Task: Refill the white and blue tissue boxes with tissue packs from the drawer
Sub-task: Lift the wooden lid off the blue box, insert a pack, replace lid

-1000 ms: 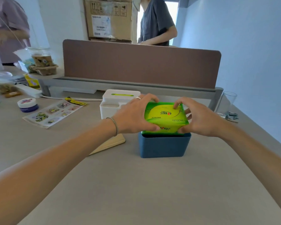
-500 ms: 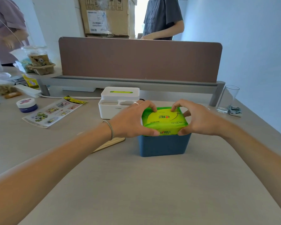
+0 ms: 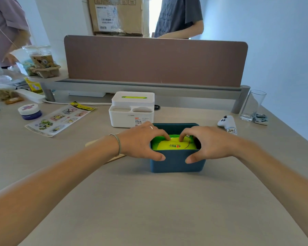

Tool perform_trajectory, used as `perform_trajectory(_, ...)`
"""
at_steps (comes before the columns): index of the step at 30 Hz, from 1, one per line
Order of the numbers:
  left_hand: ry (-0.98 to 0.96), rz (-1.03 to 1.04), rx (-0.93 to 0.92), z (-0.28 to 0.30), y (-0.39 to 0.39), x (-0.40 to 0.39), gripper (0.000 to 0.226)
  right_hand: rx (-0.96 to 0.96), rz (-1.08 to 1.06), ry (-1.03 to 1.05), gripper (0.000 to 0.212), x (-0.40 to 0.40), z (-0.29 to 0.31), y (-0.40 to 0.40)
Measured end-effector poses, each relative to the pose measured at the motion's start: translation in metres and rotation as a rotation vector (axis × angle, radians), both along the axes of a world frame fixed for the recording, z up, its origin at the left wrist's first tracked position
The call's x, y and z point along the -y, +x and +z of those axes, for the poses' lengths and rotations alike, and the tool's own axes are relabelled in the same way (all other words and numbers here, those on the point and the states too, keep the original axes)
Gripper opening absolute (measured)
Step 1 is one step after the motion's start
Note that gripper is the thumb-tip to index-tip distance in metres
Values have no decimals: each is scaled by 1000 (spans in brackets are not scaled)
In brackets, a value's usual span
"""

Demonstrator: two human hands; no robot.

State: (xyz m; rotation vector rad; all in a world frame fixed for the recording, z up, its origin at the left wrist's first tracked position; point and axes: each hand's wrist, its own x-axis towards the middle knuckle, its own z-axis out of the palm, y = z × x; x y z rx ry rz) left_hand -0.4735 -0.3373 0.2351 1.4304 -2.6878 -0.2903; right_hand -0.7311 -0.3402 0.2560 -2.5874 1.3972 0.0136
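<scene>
Change: a second ago the green tissue pack [image 3: 174, 146] sat proud of the blue tissue box [image 3: 176, 162], pinched at its ends; now it lies sunk below the rim, only its top face showing.
Meaning for the task: I judge the blue box nearly refilled; what is left is to seat the pack flat and fit a lid, if it has one.
Left hand [image 3: 140, 143]: at the blue box's left end, thumb on the near outer wall, fingers curled over the rim and pressing on the pack; not closed around it.
Right hand [image 3: 205, 142]: mirrored at the box's right end, thumb on the near wall, fingertips pushing the pack down, grasping nothing.
Pack's look: glossy lime-green wrapper with a yellower top panel and red print, slightly domed, filling the box almost wall to wall.
White tissue box [image 3: 132, 110]: just behind the blue box and to its left, lid on, a green strip showing in the slot, so it looks filled.
Wooden board [image 3: 114, 157]: flat on the desk [image 3: 158, 201], left of the blue box, mostly hidden under the left wrist; possibly the lid, I cannot tell.
Drawer: not in view.
</scene>
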Motion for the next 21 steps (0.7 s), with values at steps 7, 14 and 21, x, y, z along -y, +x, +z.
perform_trajectory(7, -31, -22, 25, 1, 3, 1, 73, -26, -17, 1, 61, -3, 1, 6)
perform_trajectory(14, -75, 148, -369, -4, 51, -19, 73, 175, -28, -118, 49, -2, 27, 32)
perform_trajectory(21, 79, 537, -82, -54, 131, -32, 109, 265, 112, -163, 33, -4, 26, 106)
